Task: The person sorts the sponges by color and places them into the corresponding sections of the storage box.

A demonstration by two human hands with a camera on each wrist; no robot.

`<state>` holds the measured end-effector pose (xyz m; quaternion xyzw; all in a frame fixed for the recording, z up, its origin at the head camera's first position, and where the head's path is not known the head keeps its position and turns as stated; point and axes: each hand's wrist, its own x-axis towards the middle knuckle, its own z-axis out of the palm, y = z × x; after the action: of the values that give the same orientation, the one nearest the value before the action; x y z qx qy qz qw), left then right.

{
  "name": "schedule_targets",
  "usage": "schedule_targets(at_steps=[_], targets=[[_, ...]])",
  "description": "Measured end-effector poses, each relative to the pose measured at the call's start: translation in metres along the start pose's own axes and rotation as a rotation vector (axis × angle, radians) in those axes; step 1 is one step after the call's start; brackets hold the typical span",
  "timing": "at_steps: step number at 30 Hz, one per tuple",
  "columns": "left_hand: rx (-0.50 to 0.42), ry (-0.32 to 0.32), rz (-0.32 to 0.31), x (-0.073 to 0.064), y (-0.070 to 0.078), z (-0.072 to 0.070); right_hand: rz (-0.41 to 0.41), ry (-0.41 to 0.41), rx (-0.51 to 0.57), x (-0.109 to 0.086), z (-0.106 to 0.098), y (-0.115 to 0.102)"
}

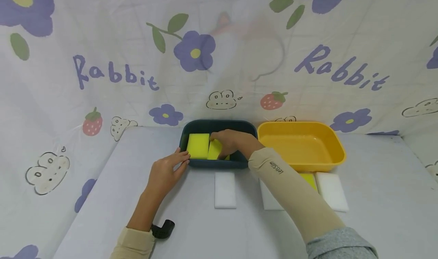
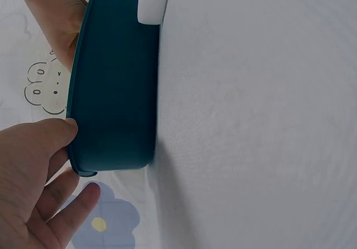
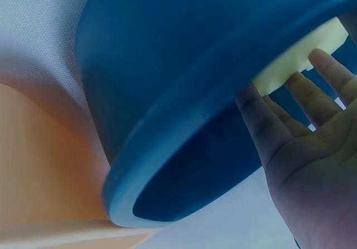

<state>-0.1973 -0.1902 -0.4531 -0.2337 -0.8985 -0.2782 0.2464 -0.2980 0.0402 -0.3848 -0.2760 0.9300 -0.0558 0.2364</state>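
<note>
Hands (image 1: 230, 141) by yellow blocks (image 1: 198, 146) unseen from left wrist

Tabletop workspace (image 1: 380, 198), floral curtain (image 1: 239, 76) ("Rabbit" lettering (image 1: 340, 73))

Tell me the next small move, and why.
Probably loosen the grip of the right hand on the partly covered yellow block: it seems to sit inside the dark teal bin already, beside the other yellow block. The left hand pinches the rim, which should help keep things steady.
</note>
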Motion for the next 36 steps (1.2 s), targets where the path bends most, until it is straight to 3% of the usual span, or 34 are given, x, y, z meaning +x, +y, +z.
schedule_targets(at_steps=[22, 36], targets=[[0.012, -0.005, -0.019, 0.001, 0.003, 0.0, -0.044, 0.028, 0.034, -0.005, -0.003, 0.009], [0.009, 0.001, -0.003, 0.0, -0.001, 0.003, -0.095, 0.047, 0.044, -0.034, -0.004, 0.017]])
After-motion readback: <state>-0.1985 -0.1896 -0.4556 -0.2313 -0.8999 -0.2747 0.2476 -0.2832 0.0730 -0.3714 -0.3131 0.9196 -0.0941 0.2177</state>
